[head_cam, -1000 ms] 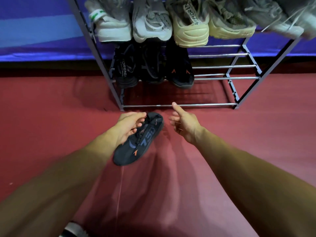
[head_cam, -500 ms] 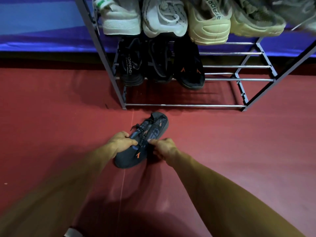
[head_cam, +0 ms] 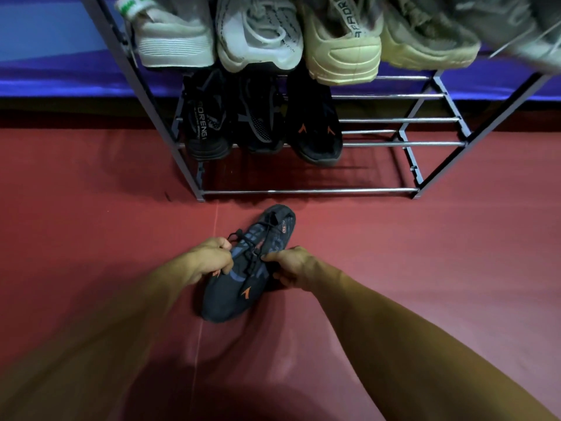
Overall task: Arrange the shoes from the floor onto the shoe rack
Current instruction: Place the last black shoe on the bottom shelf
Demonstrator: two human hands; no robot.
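A dark grey shoe with orange marks point(head_cam: 243, 287) is held just in front of the metal shoe rack point(head_cam: 306, 191), its toe toward me. My left hand point(head_cam: 209, 261) grips its left side and my right hand point(head_cam: 291, 264) pinches its right side near the laces. On the rack's lower shelf stand three black shoes point(head_cam: 261, 117), all at the left. Several pale sneakers point(head_cam: 258, 34) fill the upper shelf.
The right part of the lower shelf shows bare rails point(head_cam: 394, 120). Red floor point(head_cam: 425, 253) spreads all around, with a seam line point(head_cam: 209, 268) running toward me. A blue and purple wall band point(head_cam: 45, 56) lies behind the rack.
A second ago only my left hand held the shoe and my right hand hovered open. My right hand has since come in and taken the shoe's right side; the shoe now sits lower.
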